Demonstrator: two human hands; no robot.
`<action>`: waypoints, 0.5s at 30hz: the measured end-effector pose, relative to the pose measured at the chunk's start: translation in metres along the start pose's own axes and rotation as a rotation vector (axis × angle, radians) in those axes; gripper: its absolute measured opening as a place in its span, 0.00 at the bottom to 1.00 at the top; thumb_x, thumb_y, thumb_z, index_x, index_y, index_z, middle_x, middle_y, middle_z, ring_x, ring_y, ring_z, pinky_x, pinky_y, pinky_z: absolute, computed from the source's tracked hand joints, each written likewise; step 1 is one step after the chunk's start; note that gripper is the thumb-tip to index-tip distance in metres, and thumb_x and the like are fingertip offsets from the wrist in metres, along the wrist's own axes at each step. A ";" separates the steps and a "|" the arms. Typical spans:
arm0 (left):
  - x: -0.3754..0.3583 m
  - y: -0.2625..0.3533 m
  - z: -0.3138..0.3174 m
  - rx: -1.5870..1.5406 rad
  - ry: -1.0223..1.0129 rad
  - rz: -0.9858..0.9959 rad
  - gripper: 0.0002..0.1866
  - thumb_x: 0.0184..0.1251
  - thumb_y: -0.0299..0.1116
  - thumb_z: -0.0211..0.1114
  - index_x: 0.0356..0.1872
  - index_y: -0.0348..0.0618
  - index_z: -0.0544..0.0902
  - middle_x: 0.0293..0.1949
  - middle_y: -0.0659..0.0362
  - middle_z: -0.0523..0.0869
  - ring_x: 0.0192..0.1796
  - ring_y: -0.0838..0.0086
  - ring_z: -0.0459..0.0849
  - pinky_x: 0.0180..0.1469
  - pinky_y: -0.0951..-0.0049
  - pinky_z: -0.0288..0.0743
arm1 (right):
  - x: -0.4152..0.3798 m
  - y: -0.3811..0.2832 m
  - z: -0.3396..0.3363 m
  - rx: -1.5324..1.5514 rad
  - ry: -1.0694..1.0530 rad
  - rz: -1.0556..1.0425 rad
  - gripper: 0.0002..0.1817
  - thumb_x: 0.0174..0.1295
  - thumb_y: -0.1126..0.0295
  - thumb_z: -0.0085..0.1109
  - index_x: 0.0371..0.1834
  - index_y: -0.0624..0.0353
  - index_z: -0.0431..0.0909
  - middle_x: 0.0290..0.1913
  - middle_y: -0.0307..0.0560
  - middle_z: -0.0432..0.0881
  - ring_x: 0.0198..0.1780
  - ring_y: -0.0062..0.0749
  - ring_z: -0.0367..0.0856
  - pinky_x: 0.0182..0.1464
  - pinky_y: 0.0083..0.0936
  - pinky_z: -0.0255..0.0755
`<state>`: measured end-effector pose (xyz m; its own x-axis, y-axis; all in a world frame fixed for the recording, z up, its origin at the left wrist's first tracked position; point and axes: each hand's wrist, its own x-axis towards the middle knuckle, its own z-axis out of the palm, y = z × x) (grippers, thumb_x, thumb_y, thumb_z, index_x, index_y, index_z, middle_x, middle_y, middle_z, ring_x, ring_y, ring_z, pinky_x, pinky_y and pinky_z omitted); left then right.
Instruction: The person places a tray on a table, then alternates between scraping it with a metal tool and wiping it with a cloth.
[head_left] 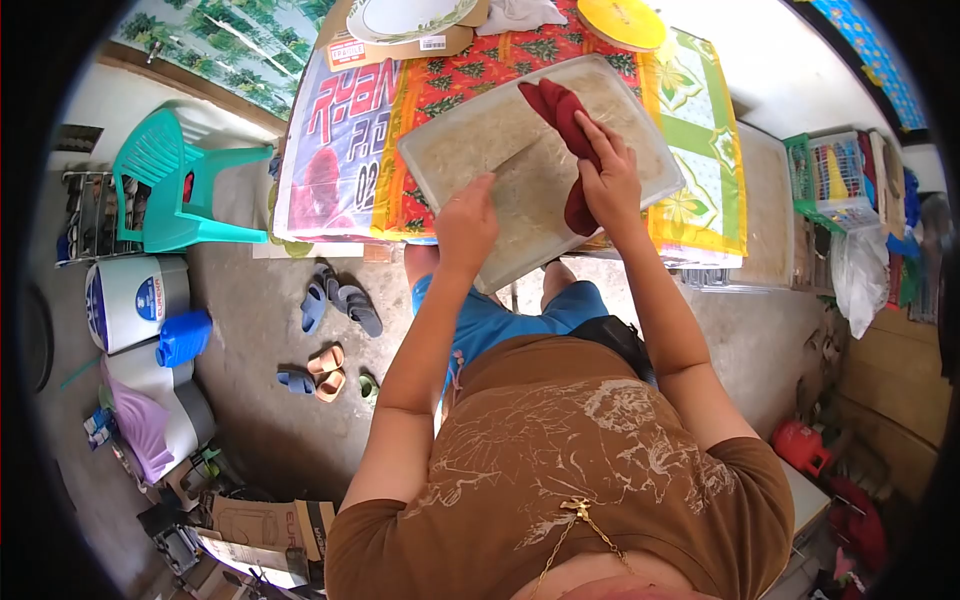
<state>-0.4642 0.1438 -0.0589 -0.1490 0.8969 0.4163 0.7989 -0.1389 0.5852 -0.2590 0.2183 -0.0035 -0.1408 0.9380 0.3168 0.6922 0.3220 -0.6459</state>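
A translucent rectangular tray or board (440,150) with a brownish surface lies tilted across the front of the table. On its right part is a long, folded dark red piece (553,105) that looks like cloth. My right hand (612,185) is closed over its middle, and its lower end shows below the palm. My left hand (467,222) is curled closed at the board's left part. A thin dark line runs from its fingertips towards the red piece; whether it is a held thing or a mark on the board is unclear.
Patterned covers lie on the table (700,150). At its back are a plate (410,18), a carton and a yellow round lid (622,22). A green chair (180,195) and sandals (328,372) are left; baskets (840,180) stand right.
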 end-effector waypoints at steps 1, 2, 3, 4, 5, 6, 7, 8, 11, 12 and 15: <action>-0.001 0.004 0.002 0.021 0.033 0.148 0.17 0.61 0.25 0.60 0.51 0.41 0.83 0.47 0.51 0.88 0.47 0.53 0.87 0.53 0.51 0.79 | 0.003 -0.006 -0.006 0.026 0.023 -0.034 0.33 0.58 0.71 0.54 0.70 0.31 0.73 0.65 0.43 0.76 0.58 0.50 0.75 0.61 0.41 0.73; -0.005 0.006 0.007 0.160 0.015 0.218 0.14 0.58 0.27 0.61 0.46 0.44 0.85 0.47 0.54 0.88 0.53 0.58 0.86 0.58 0.53 0.77 | 0.005 -0.008 -0.010 0.027 0.012 -0.095 0.32 0.58 0.71 0.55 0.68 0.31 0.74 0.65 0.42 0.75 0.58 0.50 0.75 0.62 0.41 0.73; -0.010 0.005 0.012 0.203 0.019 0.296 0.14 0.58 0.28 0.61 0.46 0.44 0.85 0.46 0.54 0.88 0.53 0.59 0.86 0.58 0.53 0.77 | 0.004 -0.009 -0.009 0.012 -0.101 -0.123 0.32 0.57 0.71 0.55 0.68 0.31 0.74 0.66 0.41 0.75 0.58 0.50 0.75 0.62 0.40 0.73; -0.017 0.002 0.018 0.246 0.023 0.374 0.14 0.58 0.29 0.61 0.45 0.44 0.85 0.46 0.55 0.89 0.53 0.60 0.86 0.58 0.54 0.77 | 0.002 -0.009 -0.006 -0.003 -0.215 -0.149 0.32 0.57 0.72 0.55 0.67 0.31 0.75 0.66 0.40 0.75 0.59 0.50 0.74 0.63 0.40 0.72; -0.024 0.000 0.023 0.289 0.024 0.453 0.13 0.59 0.30 0.61 0.45 0.44 0.85 0.45 0.55 0.89 0.52 0.62 0.87 0.58 0.54 0.78 | -0.001 -0.009 -0.003 -0.018 -0.328 -0.173 0.32 0.57 0.72 0.55 0.67 0.30 0.75 0.66 0.39 0.75 0.59 0.50 0.74 0.63 0.40 0.72; -0.032 -0.003 0.027 0.295 -0.049 0.434 0.13 0.59 0.30 0.61 0.45 0.43 0.85 0.45 0.55 0.89 0.52 0.62 0.87 0.58 0.55 0.78 | -0.008 -0.010 0.005 -0.064 -0.444 -0.243 0.33 0.54 0.75 0.56 0.66 0.32 0.77 0.67 0.39 0.75 0.60 0.49 0.74 0.66 0.39 0.69; -0.039 -0.005 0.031 0.300 -0.122 0.416 0.13 0.59 0.30 0.61 0.45 0.43 0.85 0.45 0.55 0.89 0.52 0.63 0.87 0.58 0.56 0.78 | -0.018 -0.001 0.023 -0.107 -0.562 -0.318 0.32 0.56 0.74 0.55 0.65 0.28 0.78 0.66 0.36 0.76 0.60 0.50 0.73 0.66 0.40 0.69; -0.044 -0.007 0.036 0.305 -0.194 0.397 0.13 0.59 0.31 0.61 0.44 0.42 0.86 0.45 0.55 0.89 0.52 0.64 0.87 0.58 0.57 0.78 | -0.029 0.008 0.040 -0.126 -0.588 -0.330 0.31 0.57 0.73 0.53 0.65 0.27 0.78 0.67 0.36 0.75 0.61 0.50 0.73 0.65 0.42 0.70; -0.062 -0.019 0.048 0.297 -0.133 0.510 0.14 0.59 0.31 0.61 0.44 0.42 0.86 0.45 0.54 0.89 0.52 0.63 0.87 0.58 0.58 0.79 | -0.035 0.026 0.057 -0.297 -0.667 -0.369 0.29 0.59 0.69 0.53 0.64 0.23 0.78 0.67 0.34 0.74 0.61 0.49 0.73 0.62 0.45 0.70; -0.065 -0.021 0.049 0.256 -0.118 0.507 0.14 0.59 0.32 0.61 0.44 0.41 0.86 0.46 0.53 0.89 0.52 0.62 0.87 0.57 0.58 0.79 | -0.034 0.032 0.059 -0.369 -0.690 -0.375 0.28 0.60 0.67 0.54 0.63 0.22 0.78 0.67 0.34 0.73 0.60 0.49 0.73 0.61 0.46 0.70; -0.068 -0.022 0.049 0.285 -0.116 0.542 0.14 0.59 0.32 0.61 0.44 0.41 0.86 0.46 0.53 0.89 0.52 0.62 0.87 0.57 0.58 0.79 | -0.021 0.050 0.060 -0.531 -0.550 -0.388 0.28 0.60 0.67 0.53 0.63 0.21 0.79 0.66 0.34 0.73 0.61 0.47 0.72 0.60 0.48 0.69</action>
<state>-0.4435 0.1067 -0.1344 0.3726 0.7726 0.5141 0.8698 -0.4838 0.0968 -0.2634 0.2227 -0.0841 -0.6646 0.7468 -0.0228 0.7443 0.6592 -0.1072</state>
